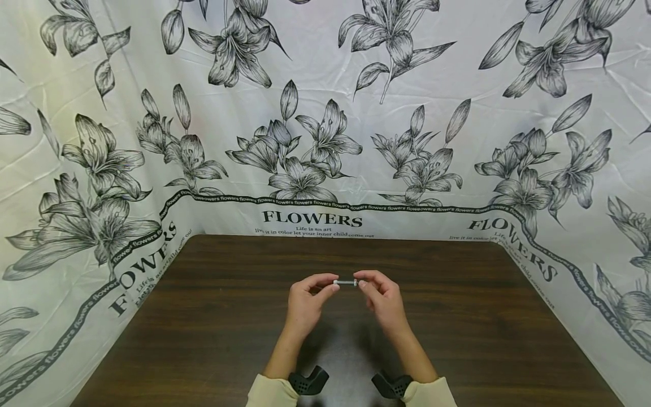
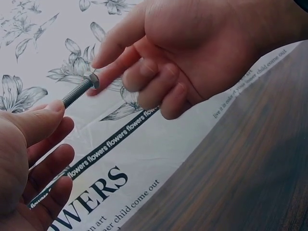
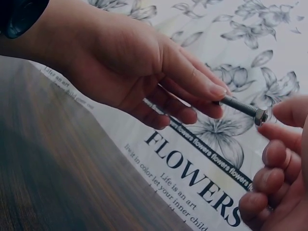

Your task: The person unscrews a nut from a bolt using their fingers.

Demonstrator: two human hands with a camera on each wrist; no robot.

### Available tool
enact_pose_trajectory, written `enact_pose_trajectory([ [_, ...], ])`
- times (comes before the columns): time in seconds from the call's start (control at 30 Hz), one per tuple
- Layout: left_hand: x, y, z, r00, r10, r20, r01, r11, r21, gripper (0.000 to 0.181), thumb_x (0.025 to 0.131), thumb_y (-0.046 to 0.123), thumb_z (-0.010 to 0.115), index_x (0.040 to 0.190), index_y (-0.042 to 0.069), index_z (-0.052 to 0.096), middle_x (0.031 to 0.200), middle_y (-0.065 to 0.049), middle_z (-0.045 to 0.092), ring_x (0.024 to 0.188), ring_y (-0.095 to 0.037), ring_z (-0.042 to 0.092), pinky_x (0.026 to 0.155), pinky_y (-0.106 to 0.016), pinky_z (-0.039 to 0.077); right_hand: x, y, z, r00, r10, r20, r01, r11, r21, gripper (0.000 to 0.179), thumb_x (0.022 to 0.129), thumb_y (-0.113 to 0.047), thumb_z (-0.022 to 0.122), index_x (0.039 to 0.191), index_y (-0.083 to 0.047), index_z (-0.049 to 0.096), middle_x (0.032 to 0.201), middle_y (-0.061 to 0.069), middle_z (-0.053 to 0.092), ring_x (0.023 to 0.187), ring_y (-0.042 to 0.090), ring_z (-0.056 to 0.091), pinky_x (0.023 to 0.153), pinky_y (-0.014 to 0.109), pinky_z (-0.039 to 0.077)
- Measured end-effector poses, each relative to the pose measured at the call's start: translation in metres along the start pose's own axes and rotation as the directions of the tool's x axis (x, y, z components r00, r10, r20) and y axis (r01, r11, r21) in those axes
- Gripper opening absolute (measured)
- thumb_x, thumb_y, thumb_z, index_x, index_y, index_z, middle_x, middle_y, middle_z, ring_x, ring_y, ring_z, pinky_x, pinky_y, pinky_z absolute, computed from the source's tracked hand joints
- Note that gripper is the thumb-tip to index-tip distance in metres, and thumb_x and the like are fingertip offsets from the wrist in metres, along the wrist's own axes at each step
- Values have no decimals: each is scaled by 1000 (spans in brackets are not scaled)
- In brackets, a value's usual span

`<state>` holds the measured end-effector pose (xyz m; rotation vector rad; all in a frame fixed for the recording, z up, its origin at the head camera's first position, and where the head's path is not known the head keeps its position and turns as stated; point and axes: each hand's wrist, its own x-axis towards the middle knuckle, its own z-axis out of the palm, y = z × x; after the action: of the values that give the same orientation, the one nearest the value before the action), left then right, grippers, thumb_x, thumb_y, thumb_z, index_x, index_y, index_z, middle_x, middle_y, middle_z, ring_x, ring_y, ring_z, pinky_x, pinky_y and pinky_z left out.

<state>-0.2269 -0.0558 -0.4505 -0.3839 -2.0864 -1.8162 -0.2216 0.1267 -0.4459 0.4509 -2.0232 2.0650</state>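
Observation:
A grey threaded bolt (image 1: 346,282) is held level above the table between both hands. My left hand (image 1: 304,302) pinches one end of it between thumb and forefinger, hiding that end; the other left fingers bend loosely below. A hexagonal piece (image 2: 91,80) sits at the opposite end; whether it is the bolt's head or a nut, I cannot tell. Around this hexagon (image 3: 261,117) come the thumb and forefinger of my right hand (image 1: 385,299), with a slim gap at one fingertip in the right wrist view. The remaining right fingers curl toward the palm.
Below the hands lies a dark wood-grain table (image 1: 213,316). A white cloth (image 1: 315,147) with black flower prints and lettering rises behind it and along its sides. Black wrist mounts (image 1: 309,381) sit at both cream sleeves (image 1: 429,393).

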Motion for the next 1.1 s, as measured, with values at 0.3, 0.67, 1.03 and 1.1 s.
enact_pose_trajectory([
  [0.3, 0, -1, 0, 999, 35, 8, -35, 999, 6, 15, 82, 10, 79, 96, 13, 77, 88, 1, 73, 73, -16, 63, 63, -27, 52, -3, -28, 6, 987, 158, 15, -157, 986, -55, 29, 100, -11, 53, 86, 12, 64, 51, 2, 41, 44, 8, 35, 44, 21, 29],
  [0.67, 0, -2, 0, 998, 61, 8, -61, 998, 13, 14, 82, 12, 78, 96, 14, 77, 88, 4, 72, 72, -15, 63, 63, -35, 52, -1, -11, 4, 994, 101, 34, -101, 995, 2, 17, 97, -5, 58, 85, 5, 66, 53, 4, 43, 46, 8, 38, 43, 21, 31],
  [1.03, 0, 0, -1, 999, 45, 7, -45, 999, 16, 16, 83, 18, 78, 97, 13, 77, 87, 5, 72, 72, -15, 62, 63, -30, 51, 0, -1, 1, 998, 33, 56, -35, 999, 27, 17, 94, -4, 62, 102, 11, 63, 58, 0, 46, 48, 7, 40, 44, 20, 33],
  [1.1, 0, 0, -1, 999, 39, 8, -39, 999, 16, 16, 83, 19, 78, 98, 13, 77, 87, 6, 72, 72, -15, 62, 63, -30, 51, 0, -2, 1, 998, 29, 61, -31, 999, 33, 15, 94, -2, 61, 103, 10, 64, 59, 0, 46, 49, 7, 40, 44, 20, 33],
])
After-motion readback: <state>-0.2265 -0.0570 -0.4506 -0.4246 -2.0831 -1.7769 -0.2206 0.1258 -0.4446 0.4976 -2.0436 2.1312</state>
